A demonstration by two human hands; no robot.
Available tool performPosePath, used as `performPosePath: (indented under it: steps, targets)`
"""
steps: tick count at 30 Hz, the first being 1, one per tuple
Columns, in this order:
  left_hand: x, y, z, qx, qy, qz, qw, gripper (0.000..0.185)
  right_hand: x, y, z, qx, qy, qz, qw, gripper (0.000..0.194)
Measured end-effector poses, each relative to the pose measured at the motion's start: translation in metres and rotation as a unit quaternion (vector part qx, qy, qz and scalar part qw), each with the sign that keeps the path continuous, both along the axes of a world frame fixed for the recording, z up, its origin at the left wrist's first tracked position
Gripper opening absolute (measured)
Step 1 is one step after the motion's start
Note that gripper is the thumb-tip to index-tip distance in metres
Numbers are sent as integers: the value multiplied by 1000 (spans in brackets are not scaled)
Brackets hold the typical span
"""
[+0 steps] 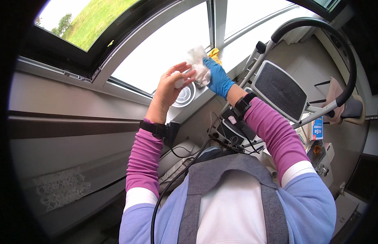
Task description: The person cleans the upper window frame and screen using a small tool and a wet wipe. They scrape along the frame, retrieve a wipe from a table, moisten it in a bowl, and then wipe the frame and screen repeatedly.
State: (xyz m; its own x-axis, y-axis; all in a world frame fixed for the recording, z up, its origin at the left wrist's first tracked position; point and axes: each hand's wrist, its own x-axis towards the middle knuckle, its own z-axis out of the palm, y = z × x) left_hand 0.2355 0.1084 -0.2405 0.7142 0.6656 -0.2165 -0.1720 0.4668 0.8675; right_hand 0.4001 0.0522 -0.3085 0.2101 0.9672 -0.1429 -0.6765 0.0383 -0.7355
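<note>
My left hand (169,87) is bare, with fingers curled around a small white wad (178,81), whose material I cannot make out. On my right hand (218,77) is a blue disposable glove. It grips a crumpled white tissue or thin cloth (200,68), whose upper end is blurred. My left fingertips are close to this bundle; whether they touch it I cannot tell. Below my hands, a round shiny metal bowl (185,97) stands on the window sill (196,97), partly hidden by my left hand. Behind the glove lies a yellow cloth (215,55) by the window frame.
A folding step ladder (280,88) with a black curved handrail (349,55) stands at my right. Loose cables (234,143) hang near its lower step. An open window sash (76,52) is at upper left. Farther right are a blue box (317,129) and a chair (332,94).
</note>
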Motion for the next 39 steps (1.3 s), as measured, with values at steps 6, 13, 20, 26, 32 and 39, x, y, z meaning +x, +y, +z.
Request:
performPosePath:
  steps: [6, 13, 20, 26, 32, 39]
  targets:
    - [8, -6, -1, -85, -53, -54, 993, 48, 3, -2, -3, 0, 258, 94, 962, 34]
    - [5, -3, -17, -103, -73, -88, 988, 47, -3, -6, 11, -12, 243, 144, 959, 33]
    - [-11, 15, -29, -150, -92, -2, 984, 44, -7, -9, 9, -2, 237, 152, 959, 37]
    - [-8, 34, -30, -144, -182, 6, 973, 36, -19, -3, 8, -74, 75, 118, 987, 31]
    - [8, 31, -9, -87, -158, 64, 982, 44, -31, 6, 6, -9, 109, 104, 989, 27]
    - [33, 10, -19, -92, -70, -10, 993, 47, -1, -42, 14, -41, 96, 74, 992, 31]
